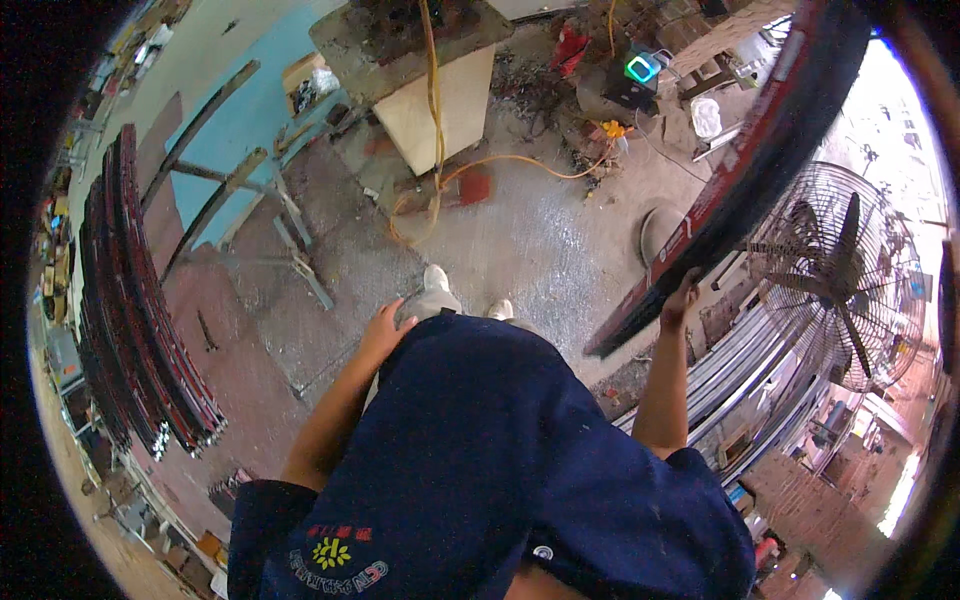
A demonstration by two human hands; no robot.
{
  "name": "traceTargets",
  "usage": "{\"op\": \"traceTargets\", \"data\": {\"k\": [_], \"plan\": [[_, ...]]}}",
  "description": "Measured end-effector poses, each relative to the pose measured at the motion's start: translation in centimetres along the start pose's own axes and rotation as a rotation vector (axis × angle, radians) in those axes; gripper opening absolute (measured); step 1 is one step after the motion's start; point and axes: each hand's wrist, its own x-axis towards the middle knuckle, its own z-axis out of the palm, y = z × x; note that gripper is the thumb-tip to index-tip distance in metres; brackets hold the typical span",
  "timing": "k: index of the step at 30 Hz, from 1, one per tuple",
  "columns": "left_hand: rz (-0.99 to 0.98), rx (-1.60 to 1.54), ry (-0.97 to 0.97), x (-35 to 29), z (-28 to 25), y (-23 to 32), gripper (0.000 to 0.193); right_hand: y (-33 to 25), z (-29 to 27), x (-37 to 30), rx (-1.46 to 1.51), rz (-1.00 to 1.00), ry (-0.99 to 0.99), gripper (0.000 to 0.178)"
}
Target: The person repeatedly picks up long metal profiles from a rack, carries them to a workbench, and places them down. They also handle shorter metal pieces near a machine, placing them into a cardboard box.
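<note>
My right hand (680, 297) is closed around a long black profile bar (740, 175) near its lower end. The bar has reddish film with white print along one face. It slants from beside my right hand up past the upper right of the view, its low end above the floor or touching it, which I cannot tell. My left hand (383, 330) rests against my left thigh, thumb apart from the fingers, holding nothing.
On the left, a stack of similar dark bars (135, 310) lies by a metal rack (235, 185). Ahead stands a worktable (440, 110) with a yellow hose (520, 160) trailing across the floor. A large caged fan (835, 275) and pale metal profiles (750, 370) are at the right.
</note>
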Motion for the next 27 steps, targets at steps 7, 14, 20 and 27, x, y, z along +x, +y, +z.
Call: {"op": "traceTargets", "data": {"k": [7, 14, 20, 27], "plan": [[0.164, -0.050, -0.108, 11.5, -5.2, 7.5, 0.050, -3.6, -3.0, -5.2, 0.278, 0.565, -0.263, 0.043], [0.434, -0.317, -0.187, 21.7, -8.4, 22.0, 0.046, -3.7, -1.5, -9.0, 0.160, 0.810, -0.573, 0.042], [0.202, -0.616, 0.001, 30.8, -8.3, 30.0, 0.085, -5.7, 2.3, -4.9, 0.235, 0.961, -0.727, 0.035], [0.077, -0.908, 0.186, 37.4, -15.1, 33.1, 0.095, -7.5, 2.6, 0.3, -0.038, 0.772, -0.944, 0.034]]}}
